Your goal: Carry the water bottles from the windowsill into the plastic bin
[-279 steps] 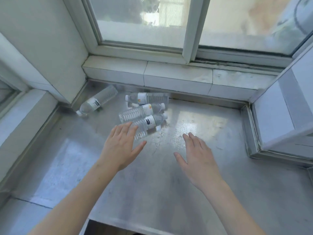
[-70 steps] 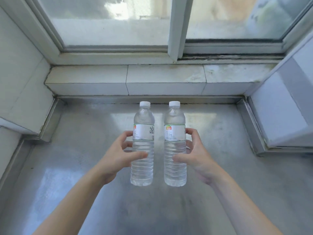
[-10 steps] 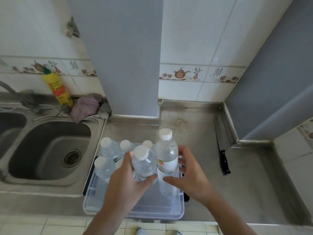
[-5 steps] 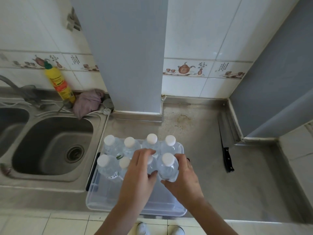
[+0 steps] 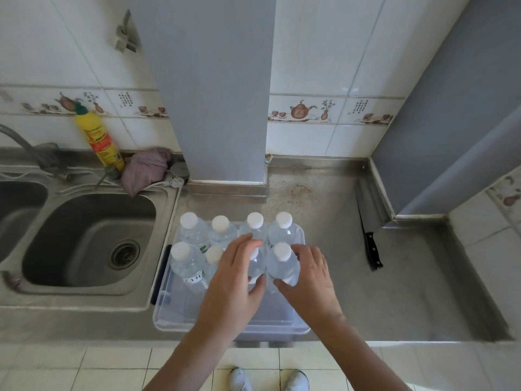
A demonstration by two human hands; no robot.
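A clear plastic bin [image 5: 180, 317] stands on the steel counter, right of the sink. Several water bottles with white caps stand upright in it in two rows. The back row [image 5: 222, 230] fills the bin's far side. My left hand [image 5: 234, 286] wraps around a front-row bottle [image 5: 256, 266] whose cap is hidden under my fingers. Beside it, my right hand [image 5: 310, 280] holds the front-right bottle [image 5: 282, 263]. Both bottles stand inside the bin. The near part of the bin floor is bare.
A steel sink [image 5: 84, 244] lies to the left, with a yellow detergent bottle [image 5: 100, 138] and a purple cloth [image 5: 145, 167] behind it. A black-handled knife [image 5: 371, 246] lies on the counter at the right. A grey pillar [image 5: 214, 94] rises behind the bin.
Both hands have lowered the two bottles from above the bin down into its front row. The bottles now stand beside the others.
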